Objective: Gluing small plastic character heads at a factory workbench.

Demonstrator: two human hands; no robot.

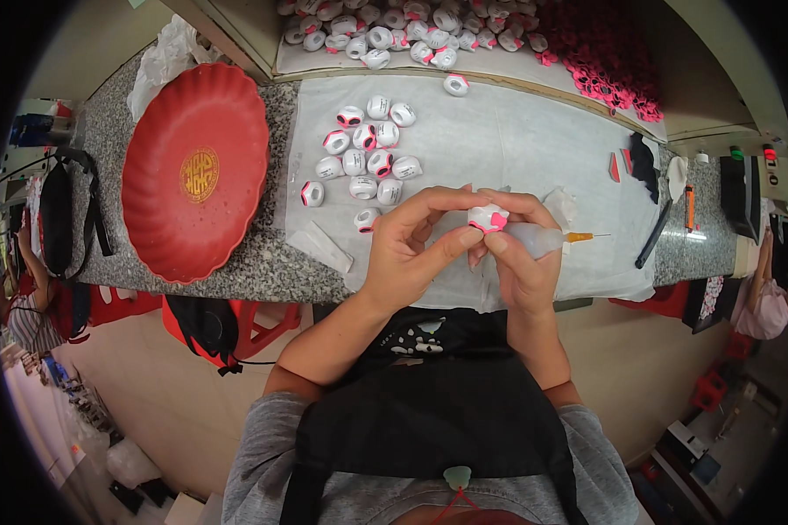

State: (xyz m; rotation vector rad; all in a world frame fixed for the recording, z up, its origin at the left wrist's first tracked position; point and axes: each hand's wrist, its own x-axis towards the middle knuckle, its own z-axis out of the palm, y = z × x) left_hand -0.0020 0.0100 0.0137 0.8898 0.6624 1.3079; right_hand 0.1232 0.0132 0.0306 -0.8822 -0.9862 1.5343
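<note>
In front of my chest, both hands meet around a small white plastic piece with a bright pink part. My left hand pinches it from the left, thumb and fingertips closed on it. My right hand steadies its right side with thumb and finger. That same hand also keeps a translucent squeeze bottle tucked in its grip, and the bottle's orange needle tip points right. Left of my hands, several similar white pieces lie loose on a white sheet, some with pink-rimmed dark openings.
A large red scalloped tray stands at left on the speckled counter. Many white pieces and a pile of pink parts fill the shelf behind. At right lie a black-handled tool, black scraps and an orange stick.
</note>
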